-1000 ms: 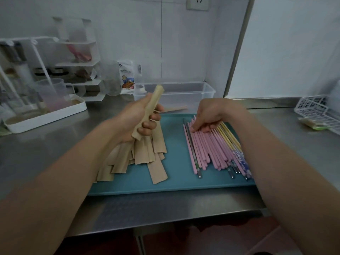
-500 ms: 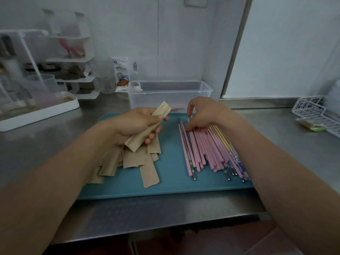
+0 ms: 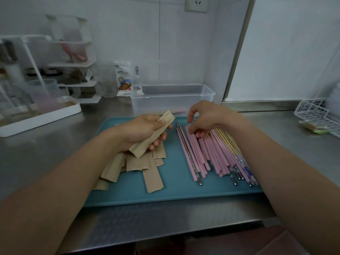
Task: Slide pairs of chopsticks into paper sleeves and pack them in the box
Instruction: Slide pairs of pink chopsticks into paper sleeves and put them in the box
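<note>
Gripping sleeve, lowered: left hand | right hand fingers lifted, loose over chopsticks

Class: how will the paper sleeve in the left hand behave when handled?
The sleeve looks thin and flat, so probably light and easily creased. It juts past the left hand without drooping, so likely fairly stiff.

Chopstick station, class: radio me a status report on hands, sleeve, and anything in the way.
Left hand shut on paper sleeve, raised over the tray. Right hand fingertips on pink chopsticks, none lifted yet. Clear box behind tray, unobstructed.
</note>
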